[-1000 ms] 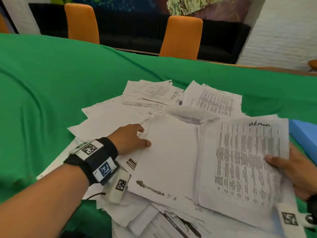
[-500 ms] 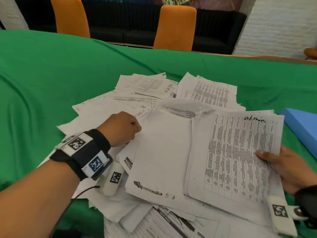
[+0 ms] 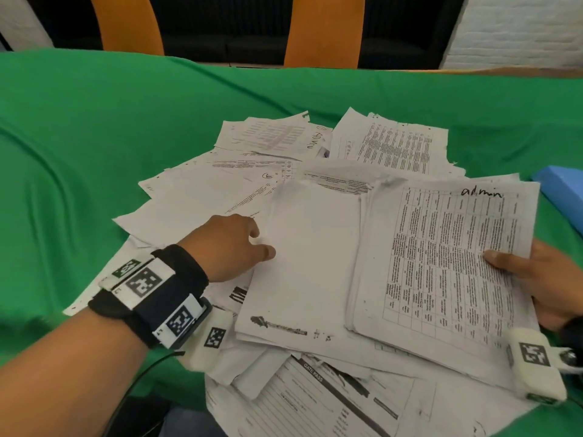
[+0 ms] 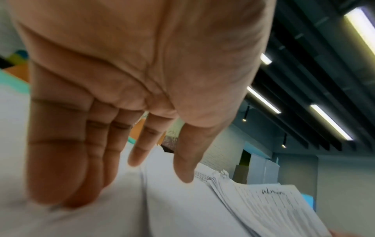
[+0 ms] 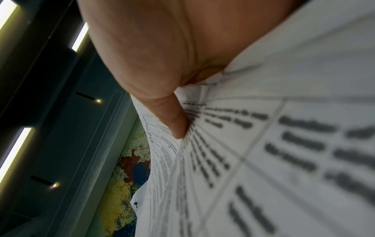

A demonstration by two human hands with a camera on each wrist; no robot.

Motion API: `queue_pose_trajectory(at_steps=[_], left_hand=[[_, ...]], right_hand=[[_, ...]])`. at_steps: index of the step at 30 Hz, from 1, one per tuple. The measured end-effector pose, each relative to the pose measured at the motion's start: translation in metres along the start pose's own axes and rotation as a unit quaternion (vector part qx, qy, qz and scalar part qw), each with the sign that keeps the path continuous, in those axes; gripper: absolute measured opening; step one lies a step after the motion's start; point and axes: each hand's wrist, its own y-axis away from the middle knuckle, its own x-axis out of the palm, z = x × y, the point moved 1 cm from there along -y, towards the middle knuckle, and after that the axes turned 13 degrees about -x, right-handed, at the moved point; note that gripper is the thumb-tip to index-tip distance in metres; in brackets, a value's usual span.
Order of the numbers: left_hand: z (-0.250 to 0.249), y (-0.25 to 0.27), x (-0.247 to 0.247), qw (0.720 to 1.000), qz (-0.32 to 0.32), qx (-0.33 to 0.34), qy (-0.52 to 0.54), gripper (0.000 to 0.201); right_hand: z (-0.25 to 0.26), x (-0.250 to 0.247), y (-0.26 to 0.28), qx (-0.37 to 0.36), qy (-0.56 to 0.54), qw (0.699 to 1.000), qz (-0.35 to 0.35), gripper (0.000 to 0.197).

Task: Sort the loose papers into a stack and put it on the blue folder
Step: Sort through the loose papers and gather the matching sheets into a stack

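Loose white papers (image 3: 220, 197) lie spread over the green table. My right hand (image 3: 536, 275) grips a thick stack of printed sheets (image 3: 448, 263) marked "admin" by its right edge, thumb on top (image 5: 172, 121). My left hand (image 3: 233, 244) rests on a blank sheet (image 3: 309, 257) beside that stack, fingers straight, thumb lying on the sheet; the left wrist view shows the fingers (image 4: 67, 168) flat on paper. The blue folder (image 3: 561, 193) sits at the right edge of the table, partly cut off.
A green cloth (image 3: 94, 137) covers the table. Two orange chairs (image 3: 325, 29) stand behind its far edge. More forms, one headed "GATE PASS" (image 3: 315, 392), lie near the front edge under the pile.
My left hand has moved right from the loose sheets onto the blank sheet, its thumb now stretched out. The right hand keeps its grip on the stack.
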Motion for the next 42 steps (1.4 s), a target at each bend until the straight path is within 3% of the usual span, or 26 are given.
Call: queue_pose_trajectory(at_steps=[2,6,9,12,15,17,19,22,24,25,27,29,31,32,33,34,36,38,40,42], left_hand=[[-0.002,-0.006,0.007,0.998,0.017,-0.006,0.062,0.051],[-0.012,-0.015,0.014,0.977,0.050,-0.009,0.208,0.044],[-0.025,-0.014,0.017,0.968,0.059,0.006,0.243,0.043],[-0.040,-0.014,0.018,0.965,0.065,0.040,0.250,0.036],[-0.048,-0.009,0.004,0.956,0.051,0.079,0.279,0.021],[-0.050,-0.002,-0.022,0.955,-0.009,0.108,0.275,0.010],[-0.050,0.007,-0.059,0.949,-0.136,0.143,0.244,0.009],[-0.044,0.032,-0.118,0.876,-0.303,0.254,0.276,0.007],[-0.035,0.048,-0.141,0.818,-0.384,0.330,0.273,0.011],[-0.030,0.053,-0.142,0.805,-0.401,0.353,0.256,0.015],[-0.019,0.053,-0.123,0.806,-0.362,0.399,0.246,0.011],[-0.002,0.040,-0.088,0.833,-0.272,0.406,0.261,0.015],[0.017,0.021,-0.055,0.871,-0.221,0.348,0.265,0.042],[0.026,0.010,-0.042,0.892,-0.207,0.308,0.258,0.052],[0.034,0.001,-0.031,0.915,-0.180,0.267,0.244,0.056],[0.039,-0.004,-0.023,0.935,-0.150,0.229,0.225,0.056],[0.042,-0.011,-0.012,0.956,-0.105,0.187,0.199,0.051],[0.041,-0.014,-0.007,0.963,-0.088,0.160,0.199,0.045],[0.037,-0.016,-0.005,0.959,-0.065,0.118,0.248,0.040],[0.035,-0.017,-0.006,0.924,-0.010,0.074,0.376,0.033]], right_hand=[[-0.002,-0.002,-0.001,0.002,0.011,1.000,-0.011,0.104],[-0.002,-0.002,-0.003,0.001,0.005,1.000,-0.019,0.059],[0.000,0.001,0.000,0.007,-0.001,1.000,-0.021,0.054],[0.001,0.003,0.002,0.010,0.007,1.000,-0.025,0.068],[0.005,0.005,0.004,0.010,-0.006,0.999,-0.032,0.054],[0.008,0.006,0.006,0.003,-0.024,0.999,-0.036,0.044],[0.011,0.003,0.006,-0.003,-0.049,0.998,-0.043,0.034],[0.012,-0.013,0.002,-0.026,-0.068,0.995,-0.062,0.042],[0.016,-0.028,-0.004,-0.055,-0.086,0.991,-0.086,0.046],[0.020,-0.033,-0.009,-0.060,-0.099,0.989,-0.094,0.045],[0.029,-0.046,-0.016,-0.047,-0.144,0.981,-0.119,0.042],[0.015,-0.057,-0.019,-0.069,-0.173,0.978,-0.091,0.052],[0.021,-0.074,-0.022,-0.092,-0.324,0.940,0.058,0.077],[0.025,-0.084,-0.026,-0.099,-0.394,0.904,0.136,0.081],[0.028,-0.091,-0.028,-0.092,-0.431,0.883,0.161,0.078],[0.031,-0.089,-0.025,-0.095,-0.419,0.894,0.129,0.071],[0.027,-0.065,-0.028,-0.145,-0.291,0.946,-0.012,0.052],[0.030,-0.053,-0.038,-0.147,-0.220,0.959,-0.104,0.059],[0.048,-0.058,-0.037,-0.154,-0.232,0.954,-0.115,0.075],[0.062,-0.038,-0.021,-0.140,-0.202,0.961,-0.126,0.072]])
